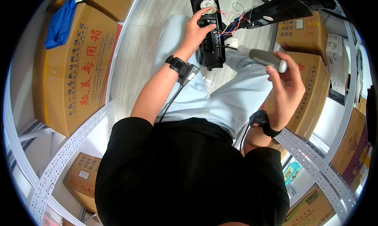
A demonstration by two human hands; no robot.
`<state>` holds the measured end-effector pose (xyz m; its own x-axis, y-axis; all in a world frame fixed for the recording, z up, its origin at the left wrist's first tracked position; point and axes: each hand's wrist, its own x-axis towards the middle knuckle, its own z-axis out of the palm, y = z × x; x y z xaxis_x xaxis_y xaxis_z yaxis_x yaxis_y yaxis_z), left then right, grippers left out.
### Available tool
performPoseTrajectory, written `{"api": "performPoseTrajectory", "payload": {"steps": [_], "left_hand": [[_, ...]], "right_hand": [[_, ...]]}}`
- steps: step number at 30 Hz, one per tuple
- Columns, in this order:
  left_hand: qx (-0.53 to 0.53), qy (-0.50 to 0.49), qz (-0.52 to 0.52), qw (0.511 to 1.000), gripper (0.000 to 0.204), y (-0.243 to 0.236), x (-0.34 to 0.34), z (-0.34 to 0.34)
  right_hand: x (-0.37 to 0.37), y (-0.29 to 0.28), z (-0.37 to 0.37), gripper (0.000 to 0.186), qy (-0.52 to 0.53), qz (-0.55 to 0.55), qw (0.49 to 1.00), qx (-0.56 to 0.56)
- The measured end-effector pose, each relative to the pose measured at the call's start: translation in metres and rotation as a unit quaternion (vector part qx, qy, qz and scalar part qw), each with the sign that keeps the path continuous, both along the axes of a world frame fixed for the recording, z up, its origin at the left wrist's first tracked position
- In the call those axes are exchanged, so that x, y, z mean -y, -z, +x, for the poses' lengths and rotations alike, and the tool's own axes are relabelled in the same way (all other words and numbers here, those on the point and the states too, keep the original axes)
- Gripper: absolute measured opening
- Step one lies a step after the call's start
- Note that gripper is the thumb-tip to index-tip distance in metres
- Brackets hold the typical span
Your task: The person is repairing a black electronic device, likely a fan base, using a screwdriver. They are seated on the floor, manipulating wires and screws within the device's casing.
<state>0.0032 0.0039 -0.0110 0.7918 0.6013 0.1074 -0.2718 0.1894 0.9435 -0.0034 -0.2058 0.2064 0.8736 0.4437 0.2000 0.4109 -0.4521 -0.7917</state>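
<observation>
My left hand [197, 31] grips a long black housing [210, 60] between my legs, with fingertips at a pale round part [208, 5] near its upper end. Red, white and blue wires [232, 21] run from the housing to a second long black piece [271, 13] angled off to the right. My right hand [287, 78] holds a grey handled tool [264, 56], raised above my right thigh, right of the housing; its far end is blurred, so I cannot tell what kind it is.
Cardboard boxes [67, 84] on metal shelving [59, 163] stand at my left, with a blue cloth [61, 21] on top. More boxes [311, 92] and perforated metal rails [323, 167] are at my right. Pale wooden-look flooring [138, 45] shows around my legs.
</observation>
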Motion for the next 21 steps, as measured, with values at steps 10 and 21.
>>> {"api": "performPoseTrajectory", "payload": {"steps": [10,21], "left_hand": [[-0.023,0.006,0.002,1.000,0.061,-0.007,-0.004,-0.005],[-0.014,0.010,0.004,1.000,0.059,-0.012,-0.003,-0.007]], "right_hand": [[-0.029,0.044,0.026,0.034,-0.001,0.071,0.997,0.025],[-0.035,0.055,0.033,0.034,0.004,0.084,0.996,0.029]]}}
